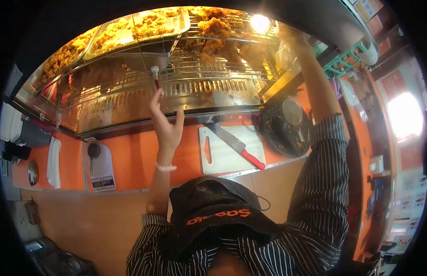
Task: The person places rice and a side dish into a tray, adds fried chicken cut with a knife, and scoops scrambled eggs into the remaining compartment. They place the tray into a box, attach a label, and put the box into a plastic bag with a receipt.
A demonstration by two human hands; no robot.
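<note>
My left hand (167, 131) is raised in front of the lit food warmer (167, 112), its fingers stretched and thumb apart. The fingertips are right at a red and white door handle (156, 78) on the glass front. My right hand (294, 42) reaches up to the warmer's right end, its fingers lost in glare and blur. A pale, see-through crinkled thing (283, 57) shows beside it; I cannot tell whether the hand holds it. Inside, pieces of fried chicken (214, 28) lie on a wire rack (188, 60), left of the right hand.
Trays of fried food (144, 25) fill the warmer's upper left. On the orange counter (135, 161) below are a white cutting board (215, 158), a red-handled knife (252, 158), a dark round pan (280, 131) with a strainer (293, 112), and a kitchen scale (102, 168).
</note>
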